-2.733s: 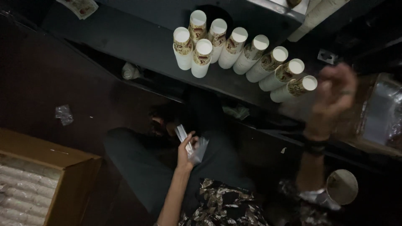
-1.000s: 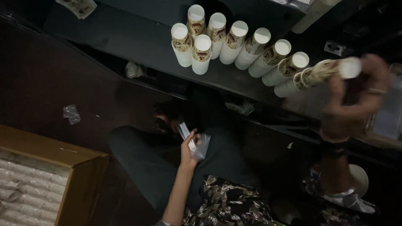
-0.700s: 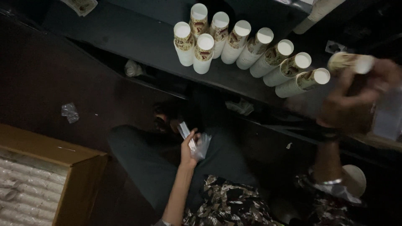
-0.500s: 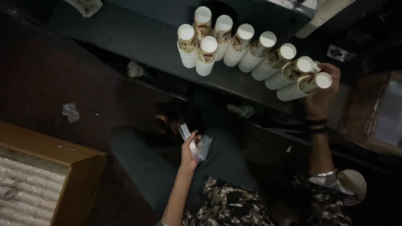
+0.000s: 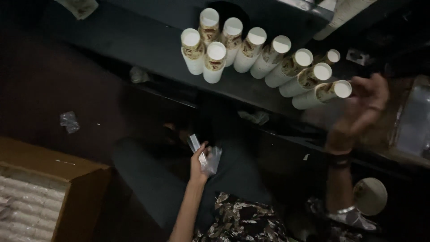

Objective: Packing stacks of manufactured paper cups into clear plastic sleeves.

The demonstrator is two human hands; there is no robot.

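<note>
Cardboard box (image 5: 49,188) of white stacks lies well left of our left hand (image 5: 199,157), which grips a crumpled clear plastic wrapper (image 5: 209,159). Up and right of it, paper cup stacks (image 5: 251,56) line the dark shelf (image 5: 134,42). Our right hand (image 5: 365,105), fingers spread wide, hovers just beside the end stack (image 5: 322,92), not gripping it.

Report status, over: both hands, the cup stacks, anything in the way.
Left hand holds clear wrapper. Right hand open, beside the end cup stack. Stacks upright on dark shelf. Nothing between.
</note>
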